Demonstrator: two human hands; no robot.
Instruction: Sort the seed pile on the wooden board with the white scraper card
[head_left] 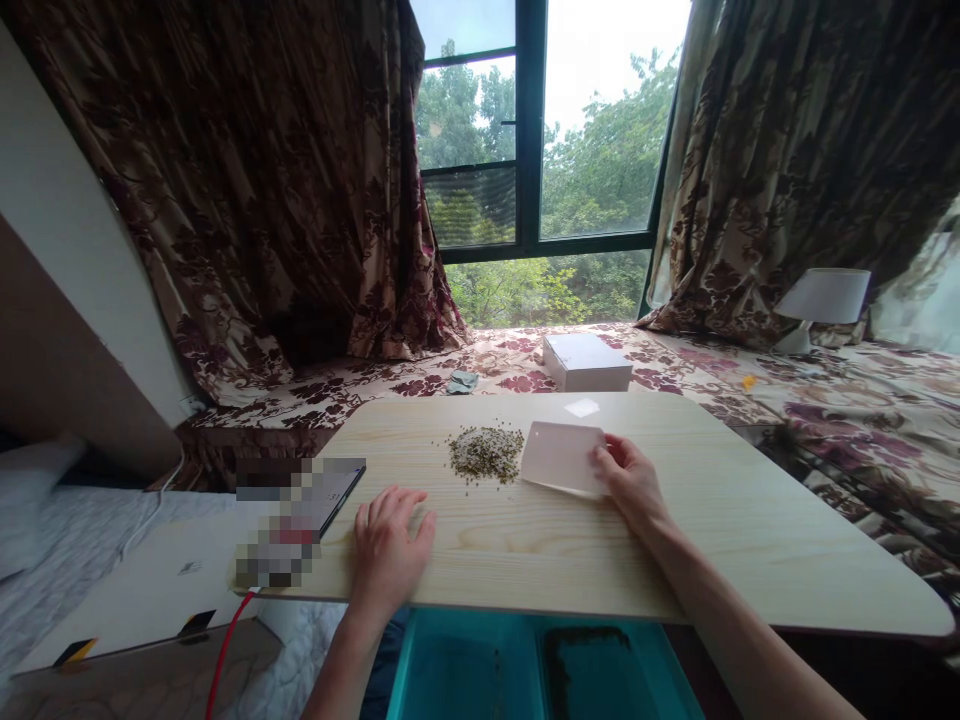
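My right hand [628, 478] pinches the right edge of a thin, pale rectangular plastic sheet [561, 458], tilted up with its left edge beside a pile of small grains [486, 453]. The pile mixes white grains with greenish-brown ones, and a few lie scattered around it on the wooden tabletop [525, 560]. My left hand [394, 535] rests palm down on the table, left of and nearer than the pile, fingers spread and holding nothing.
A pixelated phone-like device [300, 525] with a red cable [217, 665] lies at the table's left edge. Below the front edge sits a turquoise two-compartment tray [469, 665], dark matter in its right side. Beyond the table are a white box [587, 362] and a lamp [825, 297].
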